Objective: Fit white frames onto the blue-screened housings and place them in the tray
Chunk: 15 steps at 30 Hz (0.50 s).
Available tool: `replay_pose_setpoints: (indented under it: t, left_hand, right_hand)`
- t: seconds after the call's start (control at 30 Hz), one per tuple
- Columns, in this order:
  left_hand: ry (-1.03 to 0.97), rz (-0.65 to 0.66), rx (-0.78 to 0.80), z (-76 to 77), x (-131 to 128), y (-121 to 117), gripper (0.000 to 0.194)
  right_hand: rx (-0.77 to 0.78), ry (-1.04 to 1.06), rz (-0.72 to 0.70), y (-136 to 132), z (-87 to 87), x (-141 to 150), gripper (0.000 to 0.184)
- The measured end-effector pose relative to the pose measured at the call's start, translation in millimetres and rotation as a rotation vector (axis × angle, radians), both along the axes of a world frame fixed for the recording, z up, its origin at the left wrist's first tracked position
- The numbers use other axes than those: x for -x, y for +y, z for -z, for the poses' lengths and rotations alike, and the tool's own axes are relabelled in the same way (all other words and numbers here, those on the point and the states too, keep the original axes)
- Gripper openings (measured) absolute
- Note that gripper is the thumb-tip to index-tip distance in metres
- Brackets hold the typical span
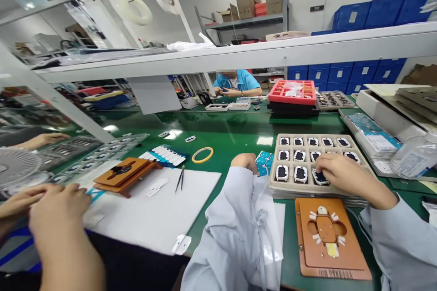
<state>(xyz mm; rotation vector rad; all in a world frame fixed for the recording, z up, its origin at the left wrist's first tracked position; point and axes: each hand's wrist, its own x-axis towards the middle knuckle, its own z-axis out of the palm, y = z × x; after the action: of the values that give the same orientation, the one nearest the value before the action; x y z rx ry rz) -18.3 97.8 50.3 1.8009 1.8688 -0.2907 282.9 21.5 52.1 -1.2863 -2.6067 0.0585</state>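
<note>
In the head view, my right hand (336, 170) reaches into a beige compartment tray (273, 184). Its fingers are closed on a small white-framed part with a dark centre (321, 178) in the front row. More such parts sit in the other compartments. My left hand (245, 162) is bent at the wrist beside a sheet of teal stickers (264, 163); its fingers are hidden, so whether it holds anything does not show. Below the tray lies an orange-brown fixture plate (327, 238) with a shaped recess and white pads.
A co-worker's bare hands (58, 204) are at the left, near an orange stand (126, 175) and black tweezers (180, 179) on a white mat (191, 200). A yellow tape ring (202, 155) lies mid-bench. A clear bottle (414, 157) stands right; a white shelf beam (239, 57) crosses above.
</note>
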Motion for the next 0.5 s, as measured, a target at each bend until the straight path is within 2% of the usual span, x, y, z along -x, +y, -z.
replay_pose_setpoints:
  t: [0.1, 0.2, 0.4, 0.5]
  left_hand:
    - [0.058, 0.017, 0.167, 4.0, 4, 7, 0.030]
    - [0.081, 0.010, 0.206, 9.5, 2, 9, 0.030]
    - [0.128, -0.056, 0.095, 24.9, -15, 3, 0.033]
    - [0.109, -0.093, 0.032, 33.1, -13, -5, 0.034]
  right_hand:
    - [0.001, -0.041, 0.011, -4, 0.6, 7, 0.029]
    - [-0.009, -0.074, 0.013, -5, 2.6, 11, 0.029]
    - [-0.063, -0.112, 0.012, -5, 6.8, 13, 0.026]
    - [-0.089, -0.117, 0.002, -3, 9.0, 14, 0.026]
